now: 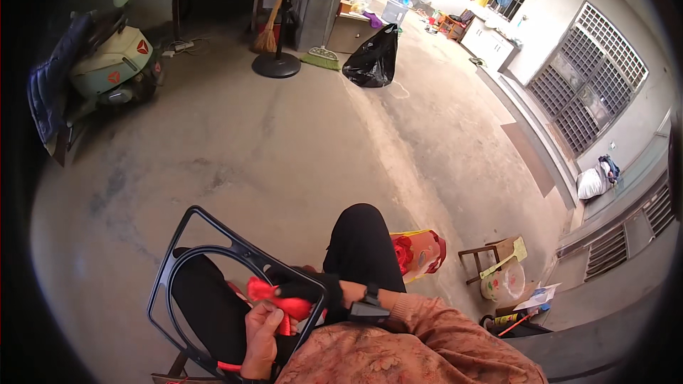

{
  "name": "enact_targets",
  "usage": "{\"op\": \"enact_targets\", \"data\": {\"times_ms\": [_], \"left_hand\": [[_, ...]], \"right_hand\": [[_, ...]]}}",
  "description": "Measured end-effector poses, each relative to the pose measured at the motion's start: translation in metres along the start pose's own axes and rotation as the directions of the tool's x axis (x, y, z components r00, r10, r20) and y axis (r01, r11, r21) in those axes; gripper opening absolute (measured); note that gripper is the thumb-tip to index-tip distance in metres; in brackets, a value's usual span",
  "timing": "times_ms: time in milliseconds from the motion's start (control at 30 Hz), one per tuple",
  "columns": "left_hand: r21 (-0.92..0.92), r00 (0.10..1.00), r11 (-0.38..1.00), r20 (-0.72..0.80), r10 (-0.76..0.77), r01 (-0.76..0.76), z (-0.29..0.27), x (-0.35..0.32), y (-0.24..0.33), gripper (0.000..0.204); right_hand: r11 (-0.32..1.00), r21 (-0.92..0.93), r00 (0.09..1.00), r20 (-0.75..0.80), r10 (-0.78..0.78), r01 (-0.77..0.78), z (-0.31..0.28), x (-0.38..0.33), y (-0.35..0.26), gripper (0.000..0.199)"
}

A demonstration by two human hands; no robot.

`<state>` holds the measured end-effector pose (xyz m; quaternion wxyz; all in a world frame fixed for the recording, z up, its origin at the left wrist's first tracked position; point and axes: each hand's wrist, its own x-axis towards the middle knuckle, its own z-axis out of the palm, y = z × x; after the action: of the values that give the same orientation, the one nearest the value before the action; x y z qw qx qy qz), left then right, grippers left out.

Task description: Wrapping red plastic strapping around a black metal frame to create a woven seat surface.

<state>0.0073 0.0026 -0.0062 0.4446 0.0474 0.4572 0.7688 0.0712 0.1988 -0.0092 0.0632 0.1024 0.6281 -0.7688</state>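
A black frame (163,277) with a curved inner ring rests tilted across my lap, over my dark trousers. My left hand (261,334) is closed, thumb and fingers pinching the lower edge of a bright red cloth strip (262,289). From the right, my right hand (307,287), in a black glove, grips the same red cloth by the frame's right side. Its fingertips are partly hidden by the cloth and frame. Next to my left wrist, a short red band (229,367) lies at the lower bar of the frame.
Beside my right knee stands a bag (425,252) with red material inside. Farther right are a patterned bucket (504,283) and a small wooden stool (478,259). Ahead are a black fan stand (276,65), a green broom (321,58) and a black plastic bag (373,58). A scooter (107,64) stands far left.
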Motion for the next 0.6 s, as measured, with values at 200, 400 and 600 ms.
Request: {"op": "enact_targets", "data": {"times_ms": [200,400,600], "left_hand": [[0.091,0.998,0.994,-0.006,-0.065,0.066,-0.006,0.007,-0.005,0.022],[-0.092,0.96,0.963,-0.095,-0.263,0.254,-0.016,0.009,-0.011,0.034],[-0.188,0.95,0.942,0.198,-0.242,0.279,-0.015,0.007,0.003,0.036]], "right_hand": [[0.999,0.054,1.0,-0.011,-0.003,0.004,0.007,0.008,0.003,0.028],[0.988,0.153,0.999,-0.05,-0.005,0.013,0.014,0.019,0.006,0.029],[0.895,0.425,0.939,-0.343,0.022,0.134,-0.024,-0.002,0.001,0.03]]}}
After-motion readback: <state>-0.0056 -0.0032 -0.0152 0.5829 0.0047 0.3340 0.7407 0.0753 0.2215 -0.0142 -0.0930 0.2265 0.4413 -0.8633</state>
